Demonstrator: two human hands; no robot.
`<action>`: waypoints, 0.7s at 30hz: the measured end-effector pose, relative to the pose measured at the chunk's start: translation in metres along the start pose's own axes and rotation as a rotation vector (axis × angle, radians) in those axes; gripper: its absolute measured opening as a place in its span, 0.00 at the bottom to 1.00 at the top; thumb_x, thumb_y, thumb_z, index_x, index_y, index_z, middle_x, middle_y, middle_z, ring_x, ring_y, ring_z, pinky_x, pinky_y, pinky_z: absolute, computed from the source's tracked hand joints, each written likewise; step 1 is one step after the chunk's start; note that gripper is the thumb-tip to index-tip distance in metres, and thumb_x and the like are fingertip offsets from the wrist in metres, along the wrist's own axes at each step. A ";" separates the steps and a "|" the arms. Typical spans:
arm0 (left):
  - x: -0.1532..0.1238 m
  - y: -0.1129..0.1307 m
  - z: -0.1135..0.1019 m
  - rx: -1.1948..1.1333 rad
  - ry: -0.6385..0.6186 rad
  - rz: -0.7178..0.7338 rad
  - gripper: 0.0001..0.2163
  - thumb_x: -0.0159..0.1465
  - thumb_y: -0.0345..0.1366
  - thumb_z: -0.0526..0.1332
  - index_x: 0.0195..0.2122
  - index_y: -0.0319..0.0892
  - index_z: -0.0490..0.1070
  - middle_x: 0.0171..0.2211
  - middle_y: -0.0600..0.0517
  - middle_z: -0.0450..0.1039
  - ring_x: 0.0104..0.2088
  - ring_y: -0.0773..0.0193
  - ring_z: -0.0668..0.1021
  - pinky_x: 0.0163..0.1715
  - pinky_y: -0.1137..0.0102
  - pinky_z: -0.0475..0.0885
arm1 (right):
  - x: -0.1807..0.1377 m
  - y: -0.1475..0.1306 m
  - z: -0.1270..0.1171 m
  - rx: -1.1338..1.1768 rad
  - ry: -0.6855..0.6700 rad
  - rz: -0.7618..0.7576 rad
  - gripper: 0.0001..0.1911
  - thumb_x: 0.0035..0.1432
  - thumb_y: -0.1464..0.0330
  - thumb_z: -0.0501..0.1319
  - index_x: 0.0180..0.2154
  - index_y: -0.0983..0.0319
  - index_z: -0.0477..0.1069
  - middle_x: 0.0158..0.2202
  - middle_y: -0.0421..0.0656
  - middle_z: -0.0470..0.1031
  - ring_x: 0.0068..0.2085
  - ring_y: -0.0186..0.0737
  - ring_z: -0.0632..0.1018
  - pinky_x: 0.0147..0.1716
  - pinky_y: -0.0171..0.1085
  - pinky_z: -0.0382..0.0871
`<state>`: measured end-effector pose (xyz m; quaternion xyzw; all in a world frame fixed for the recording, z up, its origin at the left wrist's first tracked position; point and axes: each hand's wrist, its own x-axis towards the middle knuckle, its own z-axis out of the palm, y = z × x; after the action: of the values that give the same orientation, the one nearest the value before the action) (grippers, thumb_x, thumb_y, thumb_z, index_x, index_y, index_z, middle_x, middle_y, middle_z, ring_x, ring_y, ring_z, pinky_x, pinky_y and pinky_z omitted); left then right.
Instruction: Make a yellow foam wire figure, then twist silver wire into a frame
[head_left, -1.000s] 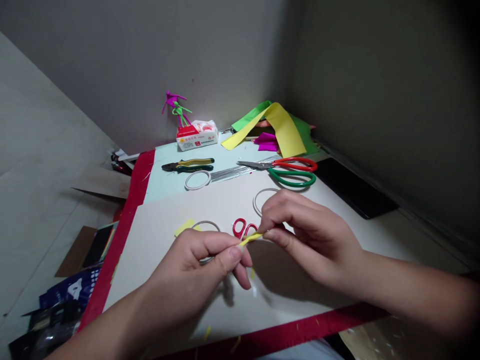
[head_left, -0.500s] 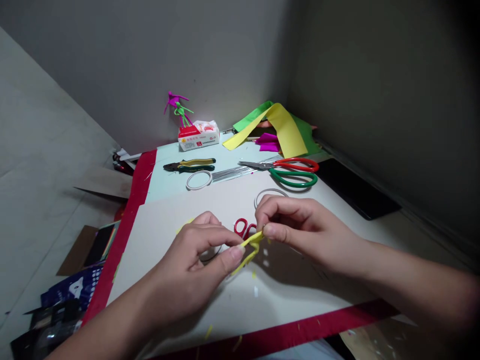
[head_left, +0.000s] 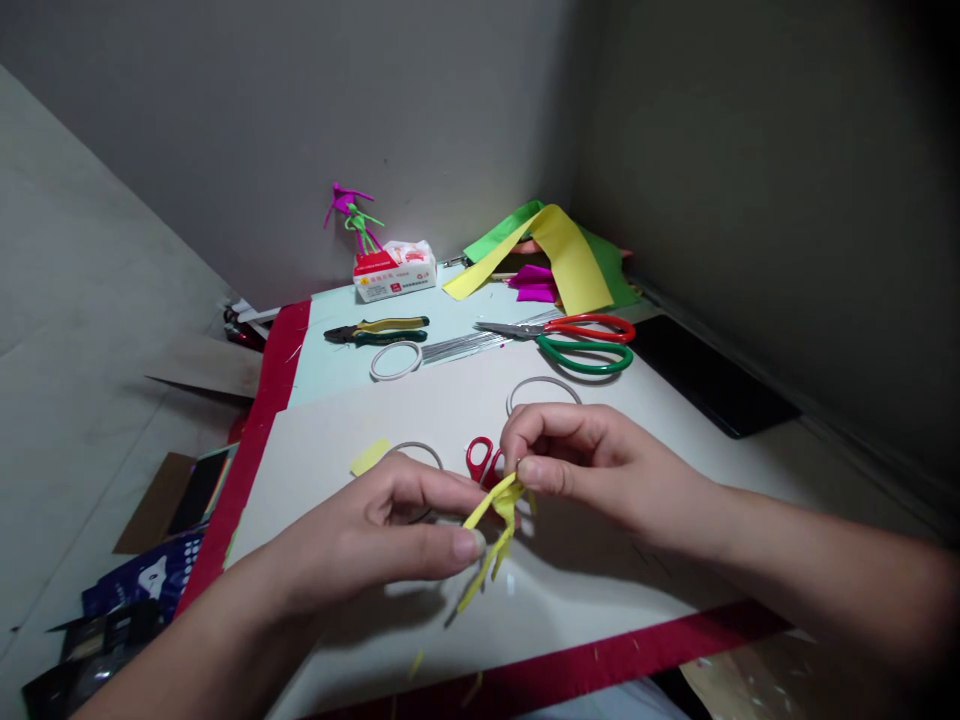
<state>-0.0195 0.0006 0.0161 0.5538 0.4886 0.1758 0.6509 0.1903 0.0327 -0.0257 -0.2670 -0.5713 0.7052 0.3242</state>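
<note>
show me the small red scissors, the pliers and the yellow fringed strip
small red scissors (head_left: 481, 460), head view, on a red finger loop
pliers (head_left: 390, 327), head view, on the yellow handle
yellow fringed strip (head_left: 504, 503), head view, on its middle

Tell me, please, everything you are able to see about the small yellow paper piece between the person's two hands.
The yellow paper piece is thin and matte-looking, cut into a narrow fringe, with slim strands spreading downward from its upper part. It is held in the air above the pale card sheet, pinched near the top by the right hand. The left hand is close beside it; whether it touches the paper is unclear.
</note>
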 end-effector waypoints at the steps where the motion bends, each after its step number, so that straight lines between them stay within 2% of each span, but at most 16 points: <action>1: 0.000 0.001 0.000 -0.014 -0.029 -0.031 0.10 0.54 0.40 0.65 0.34 0.44 0.82 0.28 0.49 0.78 0.36 0.52 0.78 0.37 0.65 0.72 | 0.000 0.000 0.000 0.003 0.006 0.006 0.09 0.58 0.64 0.63 0.31 0.63 0.69 0.29 0.41 0.71 0.31 0.33 0.71 0.32 0.33 0.66; 4: 0.001 -0.002 -0.002 -0.039 -0.025 -0.058 0.12 0.55 0.42 0.65 0.35 0.42 0.82 0.28 0.48 0.79 0.36 0.51 0.79 0.36 0.65 0.72 | 0.000 0.001 -0.001 -0.024 0.051 0.000 0.08 0.57 0.66 0.63 0.30 0.63 0.69 0.28 0.40 0.70 0.30 0.32 0.70 0.31 0.31 0.65; 9: 0.003 -0.012 -0.003 -0.045 0.044 -0.037 0.15 0.57 0.44 0.63 0.40 0.41 0.81 0.35 0.44 0.80 0.41 0.50 0.78 0.38 0.64 0.72 | 0.000 0.006 -0.003 -0.051 0.127 -0.031 0.05 0.57 0.68 0.63 0.31 0.63 0.70 0.28 0.38 0.69 0.30 0.31 0.69 0.30 0.30 0.64; 15: 0.002 -0.009 0.002 0.145 0.179 0.096 0.10 0.61 0.39 0.61 0.35 0.43 0.82 0.41 0.46 0.79 0.44 0.54 0.76 0.47 0.63 0.68 | 0.003 0.004 -0.002 -0.100 0.162 0.005 0.06 0.56 0.68 0.64 0.30 0.63 0.70 0.27 0.40 0.71 0.30 0.33 0.72 0.30 0.31 0.67; 18: 0.002 -0.007 0.005 0.215 0.215 0.104 0.10 0.62 0.36 0.59 0.36 0.44 0.81 0.41 0.48 0.78 0.47 0.56 0.75 0.50 0.64 0.66 | 0.003 0.002 -0.001 -0.129 0.175 0.013 0.05 0.55 0.69 0.64 0.29 0.64 0.70 0.27 0.40 0.71 0.29 0.32 0.72 0.30 0.31 0.68; 21: 0.002 -0.008 0.008 0.299 0.319 0.122 0.10 0.62 0.36 0.59 0.35 0.46 0.82 0.40 0.49 0.79 0.47 0.56 0.75 0.50 0.63 0.66 | 0.003 0.002 -0.002 -0.111 0.200 0.017 0.05 0.55 0.70 0.63 0.28 0.64 0.70 0.26 0.39 0.71 0.27 0.31 0.72 0.28 0.30 0.67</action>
<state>-0.0146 -0.0043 0.0075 0.6380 0.5715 0.2256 0.4642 0.1894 0.0363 -0.0282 -0.3582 -0.5721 0.6450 0.3583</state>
